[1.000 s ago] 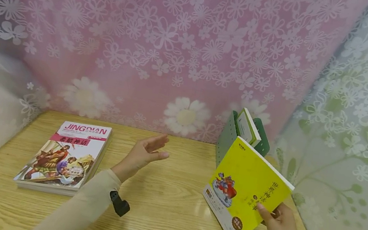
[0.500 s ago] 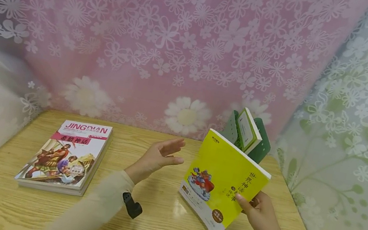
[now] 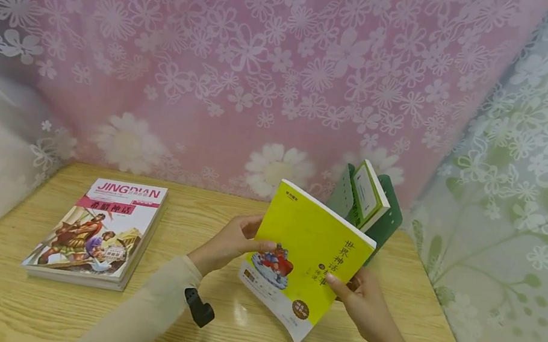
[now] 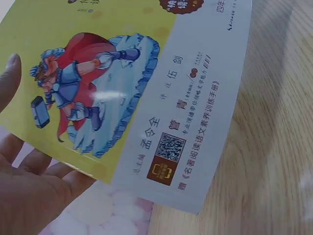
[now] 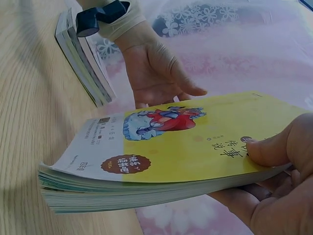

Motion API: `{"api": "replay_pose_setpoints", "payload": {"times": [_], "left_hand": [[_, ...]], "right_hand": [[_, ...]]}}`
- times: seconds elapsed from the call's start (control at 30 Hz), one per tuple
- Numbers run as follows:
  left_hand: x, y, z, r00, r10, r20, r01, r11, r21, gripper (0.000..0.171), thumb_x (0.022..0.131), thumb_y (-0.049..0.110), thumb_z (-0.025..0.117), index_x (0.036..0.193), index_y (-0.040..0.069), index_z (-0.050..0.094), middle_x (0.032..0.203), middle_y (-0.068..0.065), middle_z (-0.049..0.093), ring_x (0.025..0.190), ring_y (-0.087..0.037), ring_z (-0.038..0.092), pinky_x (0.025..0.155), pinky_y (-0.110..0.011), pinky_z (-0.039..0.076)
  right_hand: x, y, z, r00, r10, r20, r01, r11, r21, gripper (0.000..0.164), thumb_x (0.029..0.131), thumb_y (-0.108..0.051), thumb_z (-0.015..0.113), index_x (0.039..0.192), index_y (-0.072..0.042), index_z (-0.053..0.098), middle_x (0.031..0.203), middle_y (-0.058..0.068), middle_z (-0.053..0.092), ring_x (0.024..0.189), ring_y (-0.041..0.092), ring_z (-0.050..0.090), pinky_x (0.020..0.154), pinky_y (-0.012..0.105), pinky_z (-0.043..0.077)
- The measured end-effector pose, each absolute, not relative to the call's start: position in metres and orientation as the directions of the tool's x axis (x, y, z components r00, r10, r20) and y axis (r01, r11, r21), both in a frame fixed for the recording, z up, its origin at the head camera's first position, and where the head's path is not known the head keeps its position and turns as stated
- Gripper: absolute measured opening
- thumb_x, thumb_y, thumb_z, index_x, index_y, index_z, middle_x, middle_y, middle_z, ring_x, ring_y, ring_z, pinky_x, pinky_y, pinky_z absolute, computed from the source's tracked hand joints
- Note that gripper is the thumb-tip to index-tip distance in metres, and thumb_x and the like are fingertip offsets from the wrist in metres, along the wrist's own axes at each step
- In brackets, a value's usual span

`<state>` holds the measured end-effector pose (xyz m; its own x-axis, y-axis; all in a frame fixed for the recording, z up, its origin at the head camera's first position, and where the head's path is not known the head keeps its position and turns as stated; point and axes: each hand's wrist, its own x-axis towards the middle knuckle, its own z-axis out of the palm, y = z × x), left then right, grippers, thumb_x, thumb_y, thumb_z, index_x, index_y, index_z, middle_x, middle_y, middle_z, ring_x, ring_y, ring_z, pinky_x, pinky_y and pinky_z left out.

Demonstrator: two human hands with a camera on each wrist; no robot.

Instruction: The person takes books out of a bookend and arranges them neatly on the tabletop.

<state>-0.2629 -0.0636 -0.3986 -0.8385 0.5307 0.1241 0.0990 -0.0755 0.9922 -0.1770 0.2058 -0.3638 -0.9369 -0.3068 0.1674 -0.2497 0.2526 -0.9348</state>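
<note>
A yellow-and-white paperback book [image 3: 313,245] is held up tilted over the table, its cover facing me. My right hand [image 3: 366,303] grips its right edge, thumb on the cover and fingers behind. At the left edge, my left hand [image 3: 230,243] reaches around the book with fingers behind it and thumb over the cover picture. In the right wrist view, the left thumb [image 5: 188,85] stands off the cover. The left wrist view shows the left fingers [image 4: 36,164] extended under the book's edge.
Stacked books lie flat at the left, the top book [image 3: 99,238] with a white illustrated cover. At the back right, a green bookend [image 3: 390,213] stands with a green-and-white book [image 3: 369,194] in it. Flowered curtains enclose the wooden table [image 3: 201,207].
My right hand has brought the yellow book leftward, away from the bookend. My left hand has moved right and now reaches around the book's left edge. The stacked books stay put.
</note>
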Motion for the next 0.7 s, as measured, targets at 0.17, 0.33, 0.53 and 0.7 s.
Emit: {"api": "replay_pose_setpoints", "payload": {"times": [0.17,0.33,0.53,0.7], "left_hand": [[-0.264,-0.074,-0.406,-0.806,0.582,0.108,0.104,-0.04,0.994,0.046,0.089,0.018,0.069,0.133,0.018,0.057,0.12,-0.007,0.067,0.101,-0.024,0.066,0.087,-0.037,0.053],[-0.262,-0.081,-0.407,-0.776,0.619,0.117,0.124,-0.033,0.992,0.045,0.093,0.018,0.063,0.136,0.012,0.052,0.12,-0.012,0.066,0.099,-0.024,0.066,0.085,-0.037,0.053],[-0.258,-0.086,-0.408,-0.77,0.624,0.132,0.155,-0.018,0.988,0.043,0.095,0.02,0.061,0.136,0.008,0.051,0.117,-0.015,0.066,0.093,-0.022,0.066,0.082,-0.036,0.055],[-0.258,-0.088,-0.41,-0.76,0.626,0.176,0.167,-0.073,0.983,0.044,0.096,0.017,0.059,0.138,0.007,0.05,0.118,-0.016,0.065,0.093,-0.023,0.068,0.081,-0.039,0.056]], "right_hand": [[-0.18,0.199,-0.363,-0.922,-0.35,0.168,-0.254,0.218,-0.942,0.04,0.098,-0.006,0.053,0.133,0.009,0.041,0.122,0.034,0.057,0.096,0.02,0.069,0.076,0.035,0.058],[-0.183,0.196,-0.363,-0.918,-0.369,0.149,-0.234,0.197,-0.952,0.04,0.098,-0.007,0.053,0.132,0.01,0.04,0.123,0.035,0.056,0.096,0.017,0.068,0.077,0.035,0.057],[-0.187,0.197,-0.367,-0.902,-0.414,0.125,-0.207,0.159,-0.965,0.042,0.099,-0.008,0.053,0.132,0.014,0.038,0.123,0.035,0.055,0.097,0.019,0.069,0.078,0.038,0.057],[-0.192,0.199,-0.371,-0.889,-0.442,0.119,-0.2,0.141,-0.97,0.042,0.098,-0.01,0.053,0.131,0.013,0.04,0.12,0.027,0.061,0.096,0.021,0.069,0.079,0.039,0.057]]}}
